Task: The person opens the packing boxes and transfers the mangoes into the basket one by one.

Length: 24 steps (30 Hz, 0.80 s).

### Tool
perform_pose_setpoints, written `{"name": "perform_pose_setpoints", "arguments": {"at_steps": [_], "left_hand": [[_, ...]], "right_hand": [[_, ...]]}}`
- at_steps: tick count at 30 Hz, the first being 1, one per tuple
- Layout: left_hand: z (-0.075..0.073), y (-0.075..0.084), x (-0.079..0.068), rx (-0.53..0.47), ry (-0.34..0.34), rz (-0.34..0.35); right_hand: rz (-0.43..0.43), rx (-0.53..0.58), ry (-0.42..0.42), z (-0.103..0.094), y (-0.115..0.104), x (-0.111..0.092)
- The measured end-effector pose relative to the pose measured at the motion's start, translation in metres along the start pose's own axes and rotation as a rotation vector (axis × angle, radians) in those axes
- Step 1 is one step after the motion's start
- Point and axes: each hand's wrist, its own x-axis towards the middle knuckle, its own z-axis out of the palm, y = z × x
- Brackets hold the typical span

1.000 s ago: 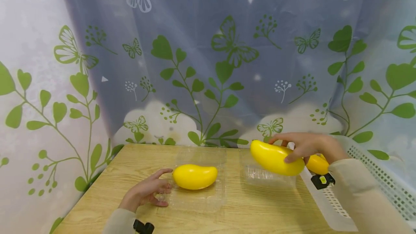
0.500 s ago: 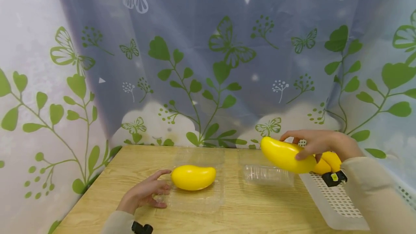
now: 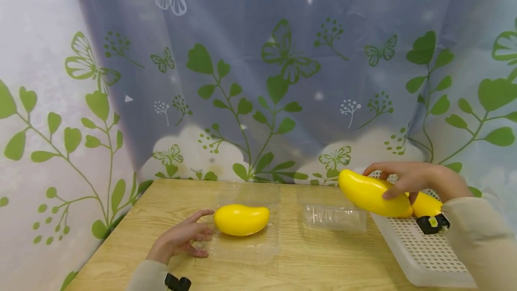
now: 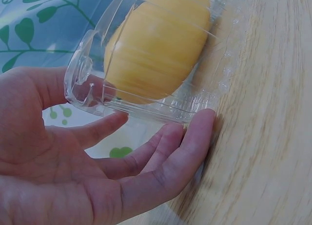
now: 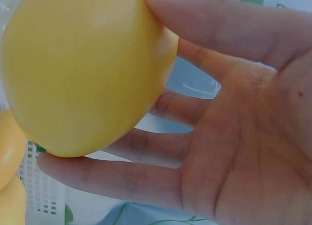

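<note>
My right hand (image 3: 408, 181) grips a yellow mango (image 3: 373, 194) with thumb and fingers, tilted over the near left part of a white basket (image 3: 428, 241). In the right wrist view the mango (image 5: 87, 74) fills the space between thumb and fingers, its green stem spot (image 5: 39, 148) by a fingertip. Another mango (image 3: 241, 220) lies in a clear plastic box (image 3: 250, 253) on the table. My left hand (image 3: 181, 237) holds that box by its left end. In the left wrist view, one finger shows through the clear wall (image 4: 78, 96) while other fingertips touch the outside.
A second clear box (image 3: 335, 219) stands right of the first, its lid part folded back. More mangoes (image 3: 426, 205) lie in the basket, partly hidden by the right hand. A patterned curtain (image 3: 242, 80) hangs behind the wooden table (image 3: 307, 264).
My right hand has carried its mango to the right, from above the second clear box to over the basket's edge. The left hand and its box have stayed put.
</note>
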Motion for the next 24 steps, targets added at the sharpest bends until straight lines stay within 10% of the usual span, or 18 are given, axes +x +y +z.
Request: {"name": "perform_pose_setpoints", "arguments": {"at_steps": [24], "left_hand": [[0.001, 0.001, -0.002, 0.016, 0.003, -0.004]], "right_hand": [[0.083, 0.041, 0.004, -0.012, 0.037, -0.020]]}}
